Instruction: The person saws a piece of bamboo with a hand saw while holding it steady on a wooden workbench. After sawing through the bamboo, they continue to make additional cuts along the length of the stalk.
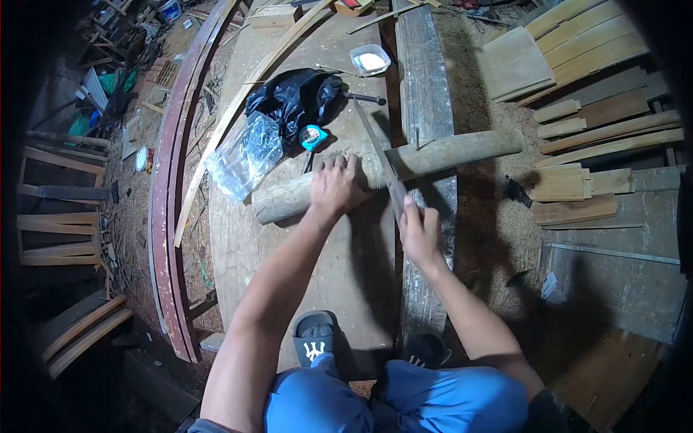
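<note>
L hand (334, 186), fingers slightly spread and curved over the top, presses on the round wooden log (462, 153), which lies across the counter (289, 252), L end nearer than R end. R hand (421, 229) is closed around the handle of the saw (377, 151), w/ index finger along it; the blade extends far-L across the log, just R of L hand. Black plastic bag (292, 101), clear bag (249, 155) & blue tape measure (312, 137) sit on the far side of the log, toward its L end.
</note>
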A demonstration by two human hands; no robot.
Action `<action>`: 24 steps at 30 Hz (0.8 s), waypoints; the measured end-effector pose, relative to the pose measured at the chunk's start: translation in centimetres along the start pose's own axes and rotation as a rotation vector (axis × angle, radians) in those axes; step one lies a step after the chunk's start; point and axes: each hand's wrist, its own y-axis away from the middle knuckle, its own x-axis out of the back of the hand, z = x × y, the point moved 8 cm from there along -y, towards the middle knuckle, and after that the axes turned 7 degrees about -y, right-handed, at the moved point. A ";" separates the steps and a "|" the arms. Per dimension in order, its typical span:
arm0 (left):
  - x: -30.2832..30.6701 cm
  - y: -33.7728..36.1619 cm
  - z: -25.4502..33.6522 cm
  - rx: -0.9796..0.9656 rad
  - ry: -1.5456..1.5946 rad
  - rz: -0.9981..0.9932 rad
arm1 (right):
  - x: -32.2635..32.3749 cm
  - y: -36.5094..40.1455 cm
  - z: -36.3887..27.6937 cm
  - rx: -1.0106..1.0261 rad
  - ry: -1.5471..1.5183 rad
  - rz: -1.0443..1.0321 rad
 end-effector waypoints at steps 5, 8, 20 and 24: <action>-0.3 -0.5 -0.3 0.007 0.028 -0.072 | 1.9 6.2 1.3 -0.025 -0.108 0.004; -1.2 0.0 -0.7 0.008 -0.013 -0.068 | 4.2 10.5 2.8 -0.046 -0.144 0.006; -0.4 -0.9 -0.6 -0.035 -0.011 -0.036 | 2.1 9.0 4.9 -0.035 -0.190 -0.038; -0.4 -0.6 -0.6 0.029 0.025 -0.098 | 2.7 8.4 3.4 -0.038 -0.141 -0.058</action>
